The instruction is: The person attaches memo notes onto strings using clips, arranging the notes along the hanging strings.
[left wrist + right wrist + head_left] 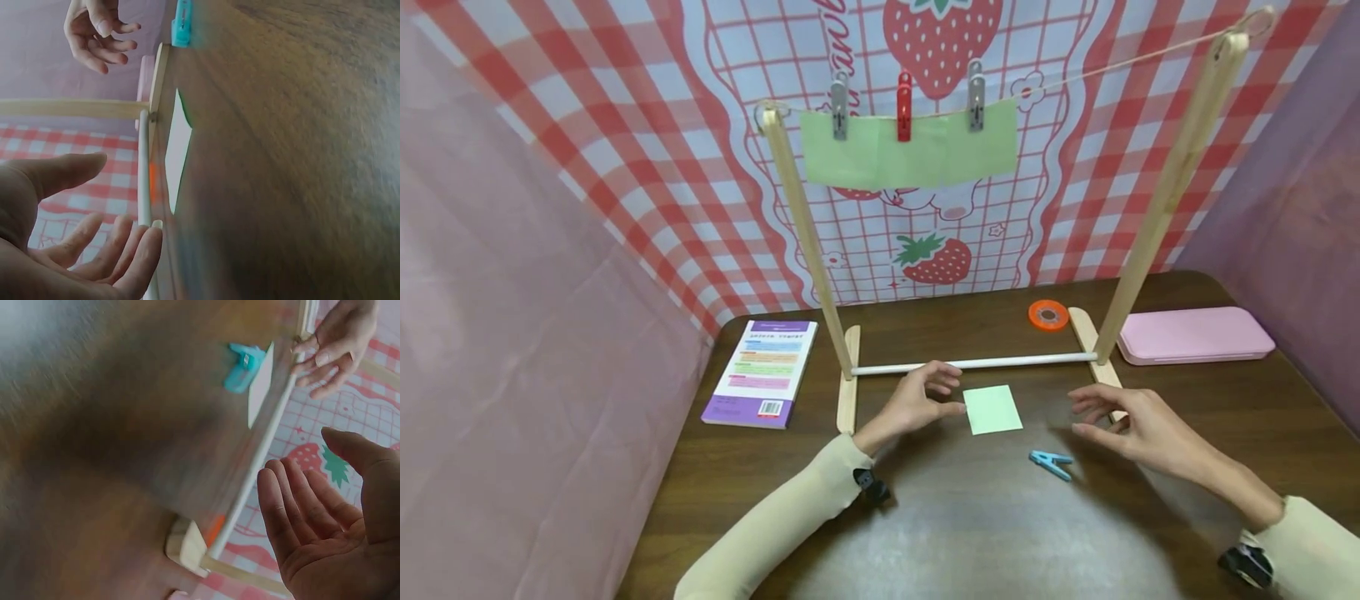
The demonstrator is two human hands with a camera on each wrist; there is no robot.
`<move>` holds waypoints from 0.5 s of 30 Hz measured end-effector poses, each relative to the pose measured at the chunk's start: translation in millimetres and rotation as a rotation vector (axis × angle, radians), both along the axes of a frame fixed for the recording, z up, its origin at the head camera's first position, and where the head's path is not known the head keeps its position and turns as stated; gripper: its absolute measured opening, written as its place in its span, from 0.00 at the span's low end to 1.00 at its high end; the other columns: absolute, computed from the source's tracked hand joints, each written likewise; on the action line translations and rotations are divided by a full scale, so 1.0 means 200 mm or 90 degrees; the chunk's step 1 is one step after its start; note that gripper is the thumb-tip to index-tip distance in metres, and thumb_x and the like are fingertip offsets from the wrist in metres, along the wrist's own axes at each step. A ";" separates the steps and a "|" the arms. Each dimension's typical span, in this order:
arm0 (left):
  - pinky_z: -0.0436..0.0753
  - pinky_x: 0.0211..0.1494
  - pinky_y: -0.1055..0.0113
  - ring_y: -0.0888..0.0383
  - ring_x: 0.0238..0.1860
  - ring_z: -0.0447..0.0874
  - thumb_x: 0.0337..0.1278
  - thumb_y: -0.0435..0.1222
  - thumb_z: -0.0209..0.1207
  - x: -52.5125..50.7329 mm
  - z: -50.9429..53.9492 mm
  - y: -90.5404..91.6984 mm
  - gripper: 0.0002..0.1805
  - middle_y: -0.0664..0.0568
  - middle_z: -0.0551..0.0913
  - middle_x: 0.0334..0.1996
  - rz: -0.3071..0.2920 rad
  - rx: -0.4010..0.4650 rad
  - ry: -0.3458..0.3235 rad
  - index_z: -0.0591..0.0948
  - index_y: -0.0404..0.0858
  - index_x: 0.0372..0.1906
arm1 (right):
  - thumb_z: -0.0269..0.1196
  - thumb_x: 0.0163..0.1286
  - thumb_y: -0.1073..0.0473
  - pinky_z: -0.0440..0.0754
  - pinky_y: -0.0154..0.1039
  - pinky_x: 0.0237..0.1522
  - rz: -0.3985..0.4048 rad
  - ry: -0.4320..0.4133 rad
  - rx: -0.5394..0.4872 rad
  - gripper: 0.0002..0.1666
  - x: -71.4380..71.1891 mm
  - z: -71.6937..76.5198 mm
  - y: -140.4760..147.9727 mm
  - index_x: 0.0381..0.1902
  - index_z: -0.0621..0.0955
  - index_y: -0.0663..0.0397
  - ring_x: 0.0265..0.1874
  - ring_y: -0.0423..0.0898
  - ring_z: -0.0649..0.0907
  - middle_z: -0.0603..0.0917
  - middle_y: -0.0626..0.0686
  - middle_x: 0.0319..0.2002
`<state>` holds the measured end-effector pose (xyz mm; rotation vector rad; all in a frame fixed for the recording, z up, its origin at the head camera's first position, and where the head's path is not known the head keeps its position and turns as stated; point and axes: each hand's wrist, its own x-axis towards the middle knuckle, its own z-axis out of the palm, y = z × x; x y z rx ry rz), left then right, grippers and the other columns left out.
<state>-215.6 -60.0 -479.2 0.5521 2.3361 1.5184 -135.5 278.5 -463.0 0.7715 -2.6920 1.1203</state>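
A pale green square sticky note (992,409) lies on the table, with a blue clothespin (1051,464) in front of it. My left hand (917,398) hovers at the note's left edge, fingers loosely bent and holding nothing; the left wrist view shows a gap between its fingers (140,256) and the note (178,150). To the right of the note and clothespin, my right hand (1138,429) is above the table, relaxed and holding nothing. Behind, several green notes (913,154) hang in a row from a string, held by two grey clips (839,104) and a red clip (904,107).
A wooden stand with two posts (808,242) and a white crossbar (1022,362) spans the table's back. A purple-and-white book (762,372) lies left. An orange disc (1048,315) and a pink case (1195,335) lie back right. A strawberry-print cloth (685,225) hangs behind.
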 end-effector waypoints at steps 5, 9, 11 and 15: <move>0.87 0.63 0.53 0.40 0.54 0.87 0.54 0.31 0.75 -0.01 -0.02 0.03 0.28 0.37 0.87 0.54 0.006 -0.037 0.034 0.80 0.32 0.60 | 0.77 0.61 0.62 0.88 0.31 0.29 0.021 -0.028 -0.014 0.25 0.03 -0.07 -0.03 0.55 0.83 0.59 0.36 0.30 0.87 0.91 0.54 0.41; 0.88 0.59 0.55 0.41 0.51 0.88 0.54 0.31 0.75 -0.02 -0.03 0.06 0.27 0.39 0.88 0.52 0.007 -0.060 0.058 0.81 0.33 0.60 | 0.79 0.59 0.62 0.88 0.30 0.29 0.033 -0.051 -0.026 0.26 0.05 -0.13 -0.04 0.54 0.83 0.62 0.36 0.33 0.86 0.89 0.52 0.41; 0.88 0.57 0.58 0.43 0.50 0.88 0.54 0.32 0.75 -0.02 -0.03 0.08 0.27 0.40 0.88 0.51 0.006 -0.076 0.062 0.81 0.35 0.60 | 0.79 0.59 0.61 0.87 0.30 0.28 0.037 -0.061 -0.025 0.27 0.06 -0.15 -0.05 0.55 0.83 0.61 0.36 0.34 0.85 0.87 0.51 0.41; 0.86 0.54 0.66 0.45 0.51 0.87 0.53 0.34 0.76 -0.03 -0.04 0.11 0.28 0.43 0.88 0.53 0.002 -0.121 0.059 0.82 0.37 0.61 | 0.80 0.57 0.60 0.86 0.31 0.27 0.044 -0.066 -0.026 0.29 0.07 -0.18 -0.06 0.55 0.83 0.58 0.35 0.33 0.83 0.86 0.48 0.40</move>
